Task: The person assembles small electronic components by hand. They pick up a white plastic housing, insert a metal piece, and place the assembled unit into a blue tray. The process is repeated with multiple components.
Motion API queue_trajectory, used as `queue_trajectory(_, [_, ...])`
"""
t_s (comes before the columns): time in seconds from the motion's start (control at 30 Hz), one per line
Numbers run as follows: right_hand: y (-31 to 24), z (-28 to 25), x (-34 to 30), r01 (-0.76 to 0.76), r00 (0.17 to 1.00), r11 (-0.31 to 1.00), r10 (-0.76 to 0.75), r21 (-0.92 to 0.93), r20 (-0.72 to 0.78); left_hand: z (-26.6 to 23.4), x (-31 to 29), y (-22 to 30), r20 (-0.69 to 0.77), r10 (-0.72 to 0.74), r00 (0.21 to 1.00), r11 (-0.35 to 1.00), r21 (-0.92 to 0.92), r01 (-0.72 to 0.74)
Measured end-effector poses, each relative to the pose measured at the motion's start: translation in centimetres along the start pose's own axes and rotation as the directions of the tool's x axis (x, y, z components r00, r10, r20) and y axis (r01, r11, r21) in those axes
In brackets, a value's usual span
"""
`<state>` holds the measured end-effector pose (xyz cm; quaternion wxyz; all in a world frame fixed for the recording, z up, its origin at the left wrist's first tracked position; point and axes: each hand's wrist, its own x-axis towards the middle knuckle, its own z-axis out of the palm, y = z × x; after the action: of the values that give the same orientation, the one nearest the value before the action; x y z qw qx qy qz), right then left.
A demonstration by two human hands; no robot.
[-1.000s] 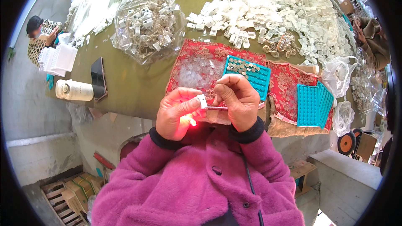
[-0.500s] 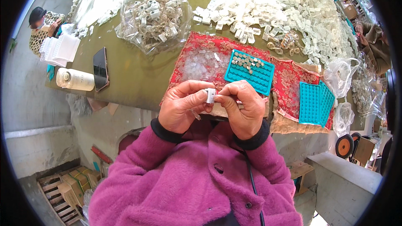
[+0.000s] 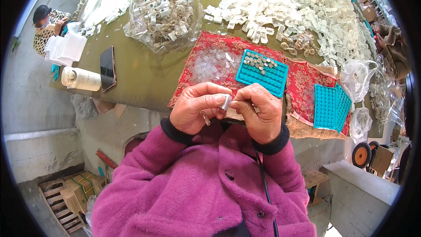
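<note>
My left hand [image 3: 198, 109] pinches a small white plastic casing [image 3: 226, 102] between thumb and fingertips. A thin shiny strand [image 3: 205, 117] hangs out below that palm. My right hand [image 3: 259, 113] is closed in a pinch close beside the casing's right side; whatever lies between its fingertips is too small to make out. Just beyond my hands, a teal moulded tray [image 3: 267, 84] rests on a red patterned cloth [image 3: 219, 44]. Several round, silvery button-shaped pieces [image 3: 258, 61] lie on the tray's far part. Small clear plastic bits [image 3: 208, 65] are scattered on the cloth to its left.
A large heap of white casings [image 3: 263, 13] covers the far right table. A clear bag of wired casings [image 3: 162, 15] stands far left. Phone [image 3: 107, 69], pale bottle [image 3: 81, 79] and white trays [image 3: 66, 49] sit left. More teal trays [image 3: 325, 105] lie right. People sit at both sides.
The white casing has tilted and shifted slightly right in my left hand. My right hand has moved a little to the right, its fingers still pinched.
</note>
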<state>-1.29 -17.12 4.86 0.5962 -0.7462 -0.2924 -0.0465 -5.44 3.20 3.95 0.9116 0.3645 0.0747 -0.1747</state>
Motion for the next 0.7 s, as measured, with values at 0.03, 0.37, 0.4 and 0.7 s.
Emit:
queue_trajectory(0.03, [0.0, 0.0, 0.0, -0.008, 1.000, 1.000, 0.008, 0.000, 0.003, 0.0, 0.0, -0.1, -0.004, -0.011, 1.000, 1.000, -0.012, 0.010])
queue_trajectory(0.37, [-0.1, -0.1, -1.3, -0.277, 0.960, 0.901, 0.275, 0.335, 0.053, 0.7, -0.2, -0.7, -0.054, -0.037, 0.998, 0.999, 0.007, 0.037])
queue_trajectory(0.4, [-0.1, 0.0, -1.6, -0.358, 0.927, 0.813, 0.367, 0.460, 0.074, 0.8, -0.3, -0.9, -0.049, -0.038, 0.998, 0.999, -0.015, 0.037])
queue_trajectory(0.7, [0.5, -1.9, -2.3, -0.292, 0.943, 0.920, 0.232, 0.261, 0.238, 1.0, -0.7, 0.1, 0.091, -0.140, 0.986, 0.974, 0.194, 0.120])
